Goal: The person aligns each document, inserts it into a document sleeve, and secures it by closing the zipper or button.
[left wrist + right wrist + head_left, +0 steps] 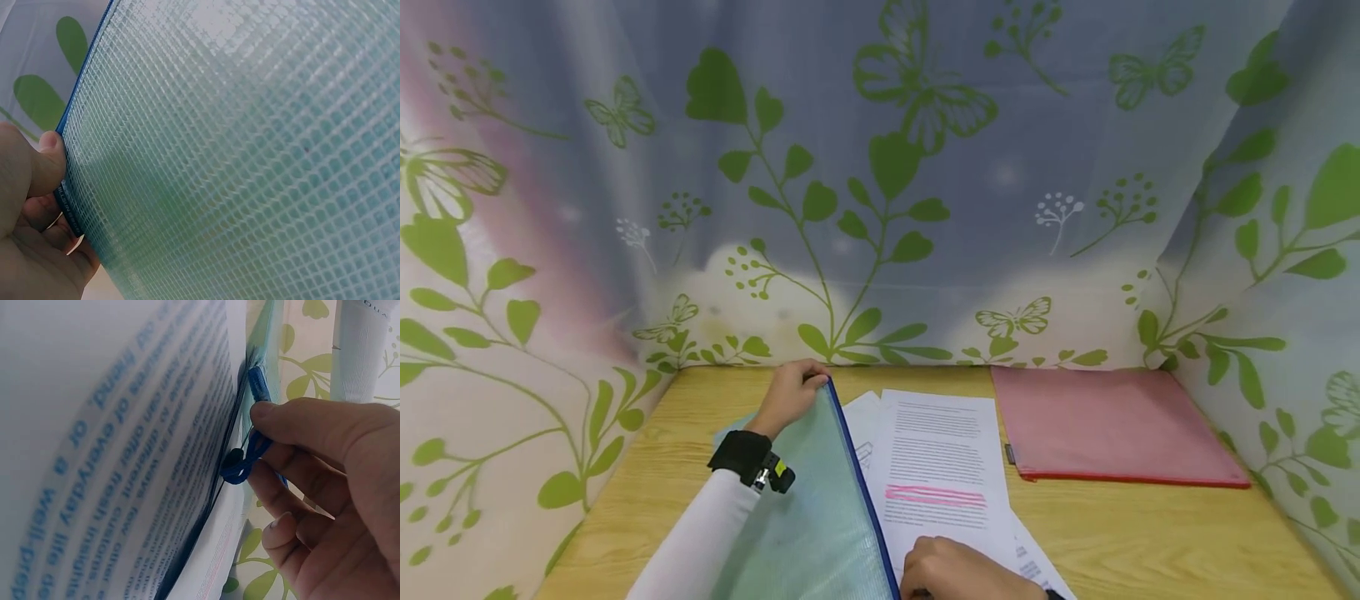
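Over the table [1165, 533], the green mesh pouch [808, 508] is slanting just left of the printed sheets [936, 450]; your left-hand grip [792, 396] is pinching its far corner, and your right-hand grip [962, 571] is pinching its blue cord [255, 447].

A printed sheet [119, 437] reads "friend, or a well-prep", "of everyday life" and "can offer fresh insights". "DUA" stands on white ribbed fabric [359, 356]; the green pouch [237, 156] has a barely legible dark tag [69, 214].

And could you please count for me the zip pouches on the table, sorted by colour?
Pale green pouch with blue edging: 1
Pink pouch with red edging: 1
Total: 2 pouches
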The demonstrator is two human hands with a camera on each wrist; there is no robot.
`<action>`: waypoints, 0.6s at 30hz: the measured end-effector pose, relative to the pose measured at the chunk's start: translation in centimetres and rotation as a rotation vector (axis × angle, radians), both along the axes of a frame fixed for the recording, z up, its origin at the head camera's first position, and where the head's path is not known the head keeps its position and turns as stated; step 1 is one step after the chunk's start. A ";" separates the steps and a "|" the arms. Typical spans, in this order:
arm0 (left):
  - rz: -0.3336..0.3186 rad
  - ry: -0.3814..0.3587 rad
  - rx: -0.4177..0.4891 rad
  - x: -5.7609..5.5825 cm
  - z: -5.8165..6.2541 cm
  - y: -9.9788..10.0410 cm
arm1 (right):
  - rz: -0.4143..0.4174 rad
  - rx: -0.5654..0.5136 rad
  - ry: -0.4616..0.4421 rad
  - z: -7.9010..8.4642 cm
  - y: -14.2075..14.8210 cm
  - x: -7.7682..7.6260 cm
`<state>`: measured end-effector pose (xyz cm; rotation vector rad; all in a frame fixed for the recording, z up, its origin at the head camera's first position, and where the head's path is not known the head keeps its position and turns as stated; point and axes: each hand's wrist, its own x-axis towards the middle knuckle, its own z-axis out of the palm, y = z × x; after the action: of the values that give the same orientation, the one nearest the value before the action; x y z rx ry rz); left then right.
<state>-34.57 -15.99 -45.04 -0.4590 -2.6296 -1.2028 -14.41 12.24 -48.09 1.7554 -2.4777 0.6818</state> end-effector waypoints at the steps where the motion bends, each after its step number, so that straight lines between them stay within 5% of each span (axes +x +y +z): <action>1: 0.005 -0.003 0.001 0.0 0.0 -0.1 | 0.001 0.006 0.012 0.0 -0.1 0.0; 9: 0.005 0.037 -0.019 0.1 0.4 -0.2 | -0.008 0.025 0.076 0.2 0.1 -0.2; 18: 0.018 0.034 -0.016 0.4 0.4 0.1 | -0.001 0.032 0.026 0.3 0.3 -0.1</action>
<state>-34.17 -15.90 -44.60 -0.4537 -2.6104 -1.1595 -14.54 12.57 -47.79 1.7619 -2.4859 0.6183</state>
